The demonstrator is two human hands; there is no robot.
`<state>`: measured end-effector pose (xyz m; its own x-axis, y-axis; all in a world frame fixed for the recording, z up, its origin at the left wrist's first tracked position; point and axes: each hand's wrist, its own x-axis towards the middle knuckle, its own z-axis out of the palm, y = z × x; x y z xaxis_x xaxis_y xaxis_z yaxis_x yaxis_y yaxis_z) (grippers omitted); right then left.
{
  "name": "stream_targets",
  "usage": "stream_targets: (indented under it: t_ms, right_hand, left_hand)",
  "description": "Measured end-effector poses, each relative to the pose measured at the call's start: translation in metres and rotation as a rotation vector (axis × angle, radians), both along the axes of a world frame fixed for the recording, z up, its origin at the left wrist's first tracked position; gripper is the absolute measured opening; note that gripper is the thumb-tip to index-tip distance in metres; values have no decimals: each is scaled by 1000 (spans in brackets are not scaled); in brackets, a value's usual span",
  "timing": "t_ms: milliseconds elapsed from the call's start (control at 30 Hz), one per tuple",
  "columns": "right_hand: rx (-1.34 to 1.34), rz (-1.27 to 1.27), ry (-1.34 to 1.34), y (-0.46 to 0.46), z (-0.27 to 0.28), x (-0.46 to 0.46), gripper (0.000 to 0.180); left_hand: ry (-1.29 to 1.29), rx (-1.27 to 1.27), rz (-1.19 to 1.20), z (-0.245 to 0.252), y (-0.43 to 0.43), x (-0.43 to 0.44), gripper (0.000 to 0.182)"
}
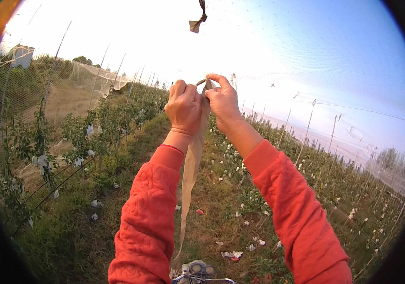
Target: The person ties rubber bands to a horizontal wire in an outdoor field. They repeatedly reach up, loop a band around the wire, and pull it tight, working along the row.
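Note:
My left hand [185, 106] is raised with its fingers curled, gripping the twisted top of a beige cloth strip [192, 156]. My right hand [223, 103] pinches the same strip between thumb and index finger, close beside the left. The long tail of the strip hangs down between my forearms and tapers to a thin end. A short darker loop of it shows between my fingertips. Higher up, apart from my hands, a knotted strip of similar cloth [195, 26] dangles from overhead. The inside of my left fist is hidden.
Below me are the handlebars and gauges of a motorcycle [197, 268]. Staked fruit trees [78, 138] line the grassy lane [209, 198] on both sides. Fine netting [316, 42] spreads overhead, with a wire [358, 108] at right. Pale crumpled bags [232, 254] litter the ground.

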<state>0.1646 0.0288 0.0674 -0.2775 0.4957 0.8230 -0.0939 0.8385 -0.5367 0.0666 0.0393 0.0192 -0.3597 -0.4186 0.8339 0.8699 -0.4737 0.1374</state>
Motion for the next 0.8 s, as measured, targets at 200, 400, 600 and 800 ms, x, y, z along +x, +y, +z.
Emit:
stream_targets:
  t_ms: [200,400,600,800]
  right_hand:
    - [-119,51,235,-10,6,13,25]
    - [-259,199,82,-16,21,40,16]
    - [-570,340,-157,-2,21,58,13]
    - [-516,274,-379,-8,17,55,7]
  left_hand:
    - [-62,-312,-609,14,-17,3,4]
    - [-144,-463,-1608,10,-29,1,13]
    - [-16,-393,-1718,-3,-18,2,16]
    - [0,-467,-1392,-16,-15,23,18]
